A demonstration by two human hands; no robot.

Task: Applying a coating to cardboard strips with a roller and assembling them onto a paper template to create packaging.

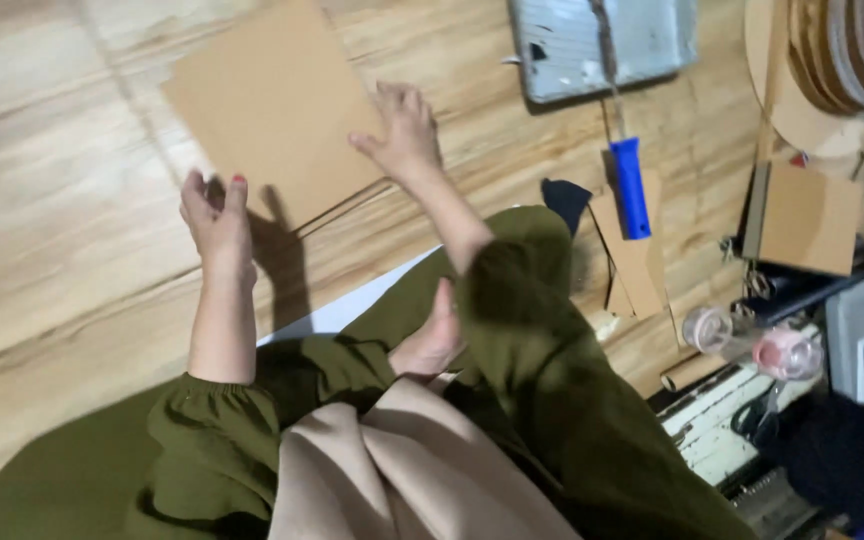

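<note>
Head view, looking down at a person seated on a wooden floor point(42, 200) with pale, streaked planks. Toward the floor's upper left lies a brown cardboard sheet point(267, 105), roughly square and turned slightly askew to the plank lines. The left hand point(216, 218) is raised at the sheet's lower left corner, fingers loosely curled and unclenched, grasping nothing; whether a fingertip touches the cardboard edge cannot be told. The right hand point(404, 132) rests at the sheet's right edge with fingers spread flat, pressing on or beside the cardboard rather than gripping it. Both forearms emerge from dark olive sleeves point(512, 330), and beige fabric point(392, 470) covers the lap at the bottom centre; a bare foot point(434, 340) shows between the sleeves. A white sheet point(347, 305) lies partly under the person, below the cardboard. Near the floor's top edge, right of centre, sits a grey metal tray point(602, 40), with a blue-handled tool point(631, 188) extending down from it across smaller cardboard offcuts point(637, 260); a small dark scrap point(564, 200) lies just to their left. Farther right stands a second cardboard piece point(807, 215), with stacked cardboard discs point(842, 60) at the top right corner and clear tape rolls point(752, 340) near the right edge, below it.
</note>
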